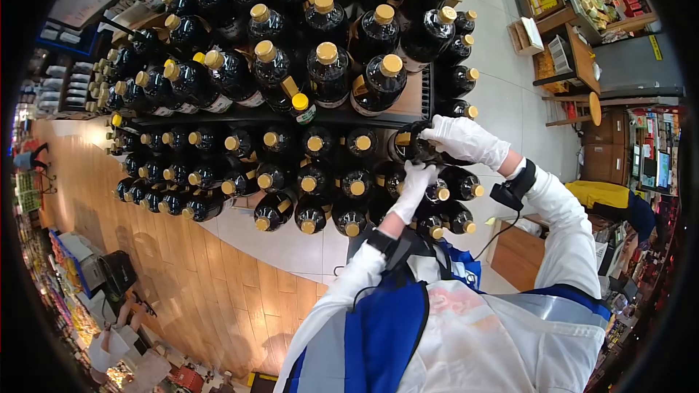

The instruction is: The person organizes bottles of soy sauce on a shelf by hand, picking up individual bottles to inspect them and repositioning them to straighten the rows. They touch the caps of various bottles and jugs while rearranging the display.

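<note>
1. Dark bottle (409,148) of glossy, near-black glass sits at the right end of the middle shelf row, tipped out of line with its neighbours and half hidden under my glove.
2. My right hand (466,141), in a thin white glove, wraps over the bottle's upper part, with the fingers curled around it and closed on the glass.
3. My left hand (413,185), gloved the same, reaches up from below with its fingers pressed together, the tips touching the bottle's lower side. I cannot tell whether they grip it.
4. The bottle's cap is covered by my right hand, and only a curved, shiny stretch of its body shows, with a trace of pale label.
5. Packed around it stand rows of matching round-shouldered bottles (328,76), smooth and reflective, each topped with a ridged gold cap (327,52) and wearing a paper label.
6. The upper tier stands on a slatted shelf (412,102) with a black front edge.
7. A black wrist device (514,188) is strapped over my white right sleeve, with a thin cable hanging from it.
8. Below the display lie pale tiles, then a warm wood-plank floor (182,269).
</note>
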### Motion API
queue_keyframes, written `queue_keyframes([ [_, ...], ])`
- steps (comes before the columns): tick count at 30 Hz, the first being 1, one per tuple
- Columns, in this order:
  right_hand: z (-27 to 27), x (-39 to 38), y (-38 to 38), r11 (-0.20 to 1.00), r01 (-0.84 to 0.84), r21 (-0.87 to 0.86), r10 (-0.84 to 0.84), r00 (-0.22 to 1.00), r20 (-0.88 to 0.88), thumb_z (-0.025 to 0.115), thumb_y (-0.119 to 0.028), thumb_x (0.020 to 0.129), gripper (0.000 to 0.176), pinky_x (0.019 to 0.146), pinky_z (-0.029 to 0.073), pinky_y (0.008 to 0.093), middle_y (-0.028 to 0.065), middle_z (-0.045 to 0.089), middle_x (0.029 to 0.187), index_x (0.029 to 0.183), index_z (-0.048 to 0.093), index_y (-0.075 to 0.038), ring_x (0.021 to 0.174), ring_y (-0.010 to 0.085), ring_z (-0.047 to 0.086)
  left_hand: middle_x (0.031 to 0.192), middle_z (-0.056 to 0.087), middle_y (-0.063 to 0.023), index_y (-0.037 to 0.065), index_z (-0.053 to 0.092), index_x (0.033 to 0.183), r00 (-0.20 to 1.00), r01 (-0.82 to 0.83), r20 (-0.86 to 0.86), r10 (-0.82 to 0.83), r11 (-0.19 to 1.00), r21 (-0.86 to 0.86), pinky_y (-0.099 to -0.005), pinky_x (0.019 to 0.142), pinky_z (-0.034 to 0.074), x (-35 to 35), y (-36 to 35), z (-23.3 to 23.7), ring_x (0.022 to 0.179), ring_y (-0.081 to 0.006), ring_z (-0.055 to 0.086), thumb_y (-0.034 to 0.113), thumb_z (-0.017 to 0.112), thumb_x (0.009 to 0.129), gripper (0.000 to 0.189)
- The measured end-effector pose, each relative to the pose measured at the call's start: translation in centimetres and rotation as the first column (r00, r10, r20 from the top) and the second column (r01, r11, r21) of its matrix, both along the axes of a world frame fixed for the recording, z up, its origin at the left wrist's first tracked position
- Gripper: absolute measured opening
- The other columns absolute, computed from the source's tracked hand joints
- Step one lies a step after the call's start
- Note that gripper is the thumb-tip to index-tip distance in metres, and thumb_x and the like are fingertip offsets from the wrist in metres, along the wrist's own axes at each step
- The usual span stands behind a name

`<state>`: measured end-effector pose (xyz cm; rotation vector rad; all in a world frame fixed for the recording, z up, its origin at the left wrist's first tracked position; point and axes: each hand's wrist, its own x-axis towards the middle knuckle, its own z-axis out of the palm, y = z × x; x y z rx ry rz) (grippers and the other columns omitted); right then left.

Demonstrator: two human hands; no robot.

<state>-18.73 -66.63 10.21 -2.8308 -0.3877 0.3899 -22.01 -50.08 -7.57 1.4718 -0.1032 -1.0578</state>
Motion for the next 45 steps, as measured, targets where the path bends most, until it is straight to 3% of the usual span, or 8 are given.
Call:
queue_keyframes([
  [2, -0.5, -0.5, -0.7, 0.998, 0.048, -0.027, -0.05, 0.996, -0.073, 0.073, -0.02, 0.081, 0.033, 0.066, 0.054, 0.0433, 0.0167, 0.056, 0.09, 0.104, 0.054, -0.008, 0.082, 0.0348, 0.064, 0.12, 0.057, -0.0174, -0.003, 0.048, 0.134, 0.86, 0.128, 0.417, -0.294, 0.916, 0.38, -0.0415, 0.093, 0.052, 1.7, 3.4, 5.3, 0.108, -0.0337, 0.062, 0.031, 0.076, 0.085, 0.066],
  [4, -1.5, -1.4, -1.2, 0.991, 0.127, -0.03, -0.13, 0.985, -0.118, 0.076, -0.023, 0.079, 0.037, 0.067, 0.054, 0.0438, 0.0166, 0.055, 0.092, 0.106, 0.054, -0.009, 0.082, 0.0356, 0.064, 0.116, 0.053, -0.0151, 0.004, 0.055, 0.131, 0.41, 0.252, 0.67, -0.619, 0.782, 0.57, -0.0416, 0.087, 0.053, 2.0, 5.6, 4.1, 0.103, -0.0344, 0.061, 0.034, 0.08, 0.08, 0.064],
  [8, -1.4, -3.1, -0.8, 0.92, 0.391, 0.024, -0.378, 0.904, -0.201, 0.075, -0.021, 0.08, 0.034, 0.074, 0.053, 0.0469, 0.0179, 0.053, 0.101, 0.105, 0.055, -0.01, 0.086, 0.0389, 0.063, 0.111, 0.056, -0.0157, 0.011, 0.061, 0.125, 0.394, 0.429, 0.648, -0.652, 0.754, 0.498, -0.0429, 0.085, 0.055, 3.9, 6.8, 1.7, 0.105, -0.0341, 0.061, 0.027, 0.077, 0.082, 0.049],
  [12, -2.0, -4.2, -0.2, 0.851, 0.506, 0.139, -0.485, 0.86, -0.157, 0.075, -0.019, 0.082, 0.034, 0.081, 0.052, 0.0451, 0.0136, 0.053, 0.102, 0.109, 0.056, -0.011, 0.094, 0.0373, 0.06, 0.11, 0.063, -0.014, 0.006, 0.061, 0.12, 0.701, 0.284, 0.567, -0.432, 0.899, 0.334, -0.0411, 0.082, 0.054, 4.3, 10.7, 4.1, 0.095, -0.031, 0.067, 0.027, 0.071, 0.09, 0.038],
  [15, -2.9, -4.8, 0.1, 0.81, 0.551, 0.201, -0.542, 0.834, -0.102, 0.075, -0.019, 0.082, 0.031, 0.083, 0.051, 0.0444, 0.0151, 0.053, 0.101, 0.105, 0.056, -0.009, 0.096, 0.0369, 0.059, 0.083, 0.066, -0.0127, 0.002, 0.064, 0.099, 0.923, 0.33, 0.052, -0.382, 0.852, 0.407, -0.0415, 0.07, 0.053, 3.1, 14.7, 5.3, 0.08, -0.0319, 0.069, 0.026, 0.063, 0.096, 0.024],
  [20, -3.1, -4.7, 0.4, 0.797, 0.553, 0.244, -0.556, 0.829, -0.065, 0.077, -0.015, 0.078, 0.032, 0.084, 0.049, 0.0409, 0.013, 0.054, 0.098, 0.102, 0.058, -0.008, 0.095, 0.0339, 0.058, 0.077, 0.073, -0.0131, -0.001, 0.071, 0.082, 0.723, 0.672, -0.236, -0.65, 0.578, 0.464, -0.0335, 0.057, 0.054, -0.4, 21.0, 3.6, 0.058, -0.0214, 0.068, 0.047, 0.06, 0.094, 0.051],
  [29, -5.1, -4.7, -0.1, 0.825, 0.523, 0.215, -0.534, 0.845, -0.005, 0.079, -0.015, 0.076, 0.036, 0.088, 0.05, 0.0382, 0.0146, 0.059, 0.101, 0.104, 0.059, -0.005, 0.096, 0.0335, 0.062, 0.069, 0.069, -0.0171, 0.002, 0.069, 0.084, 0.77, -0.27, 0.596, -0.228, 0.73, 0.628, -0.0404, 0.06, 0.057, -9.7, 12.4, -2.2, 0.066, -0.0331, 0.07, 0.049, 0.072, 0.082, 0.048],
  [45, -5.2, -4.8, 0.0, 0.821, 0.528, 0.218, -0.544, 0.839, 0.016, 0.081, -0.019, 0.076, 0.034, 0.087, 0.051, 0.0382, 0.0158, 0.064, 0.099, 0.102, 0.065, -0.004, 0.095, 0.0321, 0.064, 0.074, 0.071, -0.0162, 0.006, 0.073, 0.076, 0.753, -0.274, 0.603, -0.262, 0.71, 0.649, -0.0431, 0.063, 0.055, -9.9, 14.7, -0.4, 0.07, -0.0332, 0.071, 0.047, 0.066, 0.084, 0.042],
])
